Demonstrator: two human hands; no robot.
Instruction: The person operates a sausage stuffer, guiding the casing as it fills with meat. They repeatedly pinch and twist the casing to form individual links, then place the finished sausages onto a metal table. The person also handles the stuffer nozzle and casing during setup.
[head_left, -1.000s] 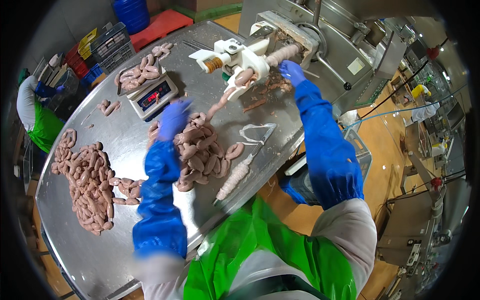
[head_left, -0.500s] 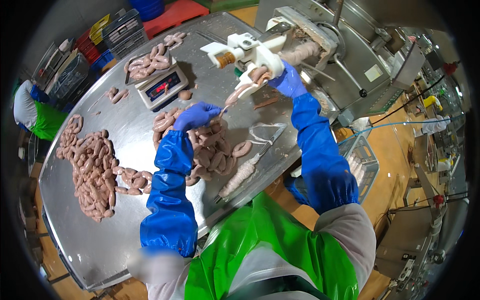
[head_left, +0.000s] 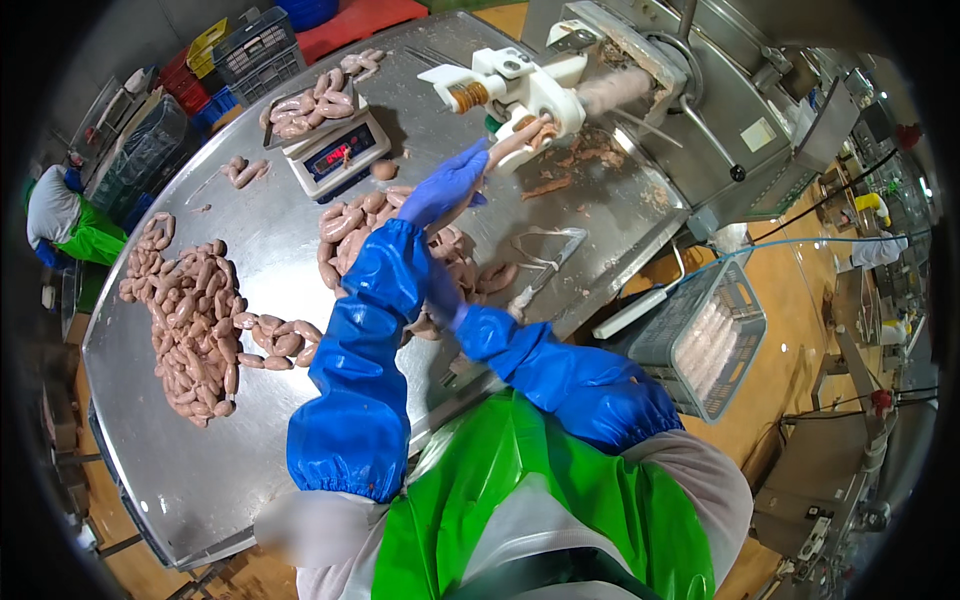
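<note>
I thought the piled sausages (head_left: 190,335) done, the spout sausage (head_left: 508,148) not, but couldn't tell what left hand (head_left: 445,187) or right hand (head_left: 442,295) held.

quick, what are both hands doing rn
Left hand: at the sausage strand, grip unclear.
Right hand: blurred, partly hidden by left sleeve, can't tell.

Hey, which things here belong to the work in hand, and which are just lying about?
Likely part of it:
left hand, at the sausage strand
right hand, near the sausage pile
white fitting
pale casing
scale, bearing sausages

Probably just lying about:
red pallet
yellow crate
blue barrel
</note>
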